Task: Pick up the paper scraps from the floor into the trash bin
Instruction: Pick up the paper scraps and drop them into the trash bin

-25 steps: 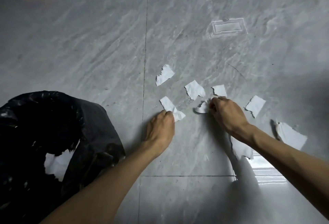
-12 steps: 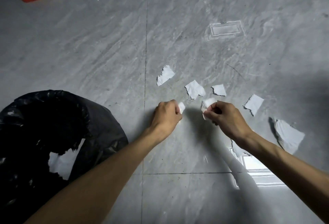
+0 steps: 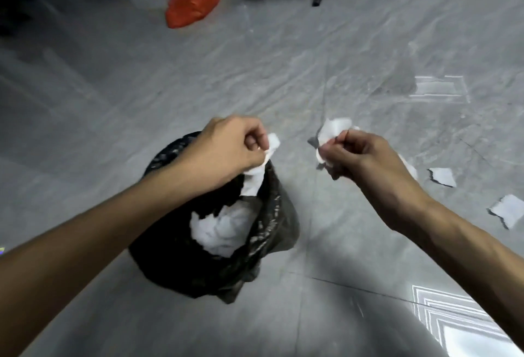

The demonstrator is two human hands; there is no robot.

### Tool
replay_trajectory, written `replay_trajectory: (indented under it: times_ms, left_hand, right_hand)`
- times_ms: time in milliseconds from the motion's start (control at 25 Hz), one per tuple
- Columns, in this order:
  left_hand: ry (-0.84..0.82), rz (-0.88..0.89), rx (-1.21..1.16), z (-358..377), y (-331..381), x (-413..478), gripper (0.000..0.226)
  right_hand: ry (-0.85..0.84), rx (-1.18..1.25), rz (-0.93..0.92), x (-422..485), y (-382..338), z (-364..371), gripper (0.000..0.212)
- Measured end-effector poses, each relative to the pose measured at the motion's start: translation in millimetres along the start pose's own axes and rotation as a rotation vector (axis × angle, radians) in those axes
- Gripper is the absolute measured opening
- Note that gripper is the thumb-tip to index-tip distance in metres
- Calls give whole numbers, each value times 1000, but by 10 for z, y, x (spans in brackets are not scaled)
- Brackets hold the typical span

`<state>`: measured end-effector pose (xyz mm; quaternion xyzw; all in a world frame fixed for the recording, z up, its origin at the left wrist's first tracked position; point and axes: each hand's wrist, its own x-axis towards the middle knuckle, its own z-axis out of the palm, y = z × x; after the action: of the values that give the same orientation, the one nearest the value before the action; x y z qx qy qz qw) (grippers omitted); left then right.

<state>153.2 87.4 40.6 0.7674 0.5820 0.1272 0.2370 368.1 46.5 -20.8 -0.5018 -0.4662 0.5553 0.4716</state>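
The left hand point(image 3: 226, 149) is closed around a white paper scrap point(image 3: 255, 178), which hangs down from the fist. Directly below this hand stands the trash bin point(image 3: 272, 232), lined with a black bag; white paper point(image 3: 221, 229) already lies inside it. The right hand point(image 3: 360, 158) is also closed, holding a crumpled scrap point(image 3: 331, 129) between the fingers. It is to the right of the bin, above the grey floor point(image 3: 113, 101). Two more scraps point(image 3: 442, 176) lie on the floor to the right of the right hand. Far beyond the left hand lies an orange bag point(image 3: 192, 5).
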Motion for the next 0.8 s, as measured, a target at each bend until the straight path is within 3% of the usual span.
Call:
replay_trajectory:
  times_ms: [120,200,280,360,440,520,640,800]
  left_hand:
    - [-99,-162,119,41,-582,-301,14]
    - [-193,-272,166,114,-837,-454,16]
    - [-144,-331,154,119,-963,-509,19]
    - [24,-323,91,63,-897,-469,20]
    - [164,-251,56,16,-692,-384,22]
    - [187,-129,52,50,-432,-280,22]
    - [99,28,5,289,17,9,20]
    - [-68,53,-47,821,522,554,19]
  right_hand:
    - [-153,-48,-143,128,-245,507,14]
    - [-243,-243,-187,204,-260,779,18]
    - [-347,-504,-180,268,-206,962,5]
    - [-366,-635,-178,323,-134,981,14]
    - [-284,-574,-182,335,-114,864,13]
    - [-188,-485,-156,326,-78,640,10]
    - [-23,-462,-85,310,126,73,9]
    - [210,-669,136,317,673,-895,15]
